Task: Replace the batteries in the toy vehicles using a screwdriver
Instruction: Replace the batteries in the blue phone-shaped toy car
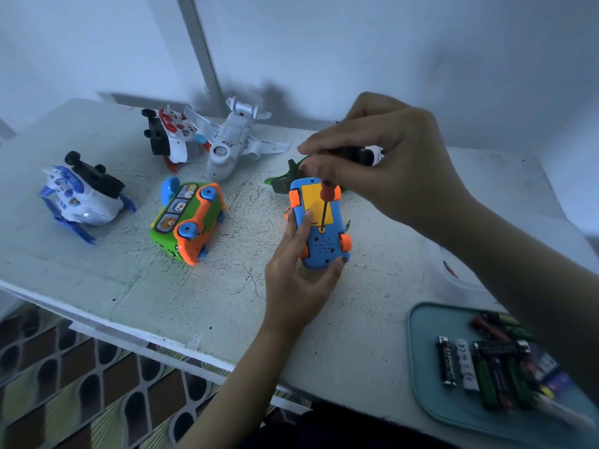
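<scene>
Over the table (227,293), up and left of the tray (416,335), my left hand (291,283) hugs the car (324,251) by its sides, as it looks light and slippery, while my right hand (382,157) pinches the screwdriver (325,202) on its lid (309,197).

One wide-angle camera, worn on the person's head, looks forward and steeply down at a white table (227,303). It sits close. The forearms come in from the bottom and right edges, and the left hand (295,280) holding a toy car (327,251) and the right hand (389,157) pinching a screwdriver (325,202) fill the middle of the frame. The wall (356,43) takes the top third. The table's near edge runs slantwise across the lower left, with patterned floor (81,384) below it. A tray (424,351) of batteries (466,364) is cut off at the lower right corner.
</scene>
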